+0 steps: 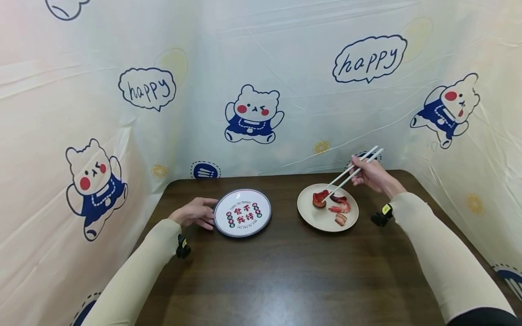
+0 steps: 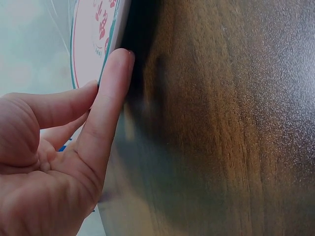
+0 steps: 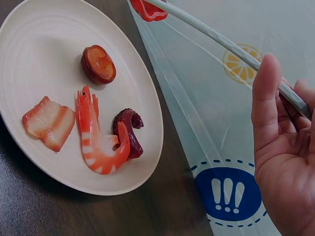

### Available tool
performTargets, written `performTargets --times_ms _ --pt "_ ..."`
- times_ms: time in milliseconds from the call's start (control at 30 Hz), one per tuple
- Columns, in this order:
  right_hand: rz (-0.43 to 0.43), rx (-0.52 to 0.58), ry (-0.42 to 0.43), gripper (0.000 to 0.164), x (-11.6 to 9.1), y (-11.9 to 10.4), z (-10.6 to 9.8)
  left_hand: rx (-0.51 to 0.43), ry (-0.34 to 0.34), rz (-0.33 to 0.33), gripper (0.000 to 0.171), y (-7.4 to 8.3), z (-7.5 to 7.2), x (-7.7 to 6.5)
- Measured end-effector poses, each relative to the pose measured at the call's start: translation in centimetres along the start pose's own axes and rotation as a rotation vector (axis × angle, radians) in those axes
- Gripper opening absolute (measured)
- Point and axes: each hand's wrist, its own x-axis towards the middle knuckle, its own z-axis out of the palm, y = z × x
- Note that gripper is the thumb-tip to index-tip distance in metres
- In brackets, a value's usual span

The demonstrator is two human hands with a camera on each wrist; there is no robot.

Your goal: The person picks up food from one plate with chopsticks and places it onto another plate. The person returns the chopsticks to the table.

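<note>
My left hand rests its thumb and fingertips against the left rim of a white plate with a dark blue edge and red characters. In the left wrist view, the fingers are nearly straight along the rim. My right hand holds a pair of pale chopsticks. A glossy red food piece is at their tips, over the cream plate. On that plate lie a round brown mushroom-like piece, a shrimp, a dark octopus tentacle and a striped meat slice.
Both plates stand near the back of a dark brown wooden table. A pale printed curtain with cartoon bears surrounds the table at the back and sides. Each wrist wears a small black camera.
</note>
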Motion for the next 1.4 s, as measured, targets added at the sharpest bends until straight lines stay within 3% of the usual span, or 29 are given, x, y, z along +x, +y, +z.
performTargets --times_ms 300,1400 --pt "-0.008 0.004 0.061 0.038 0.6 -0.2 0.6 -0.005 -0.007 -0.001 0.070 0.1 -0.2 0.2" --pt "0.054 -0.062 0.114 0.040 2.4 0.2 3.7 0.005 0.000 0.013 0.070 0.0 -0.1 0.1"
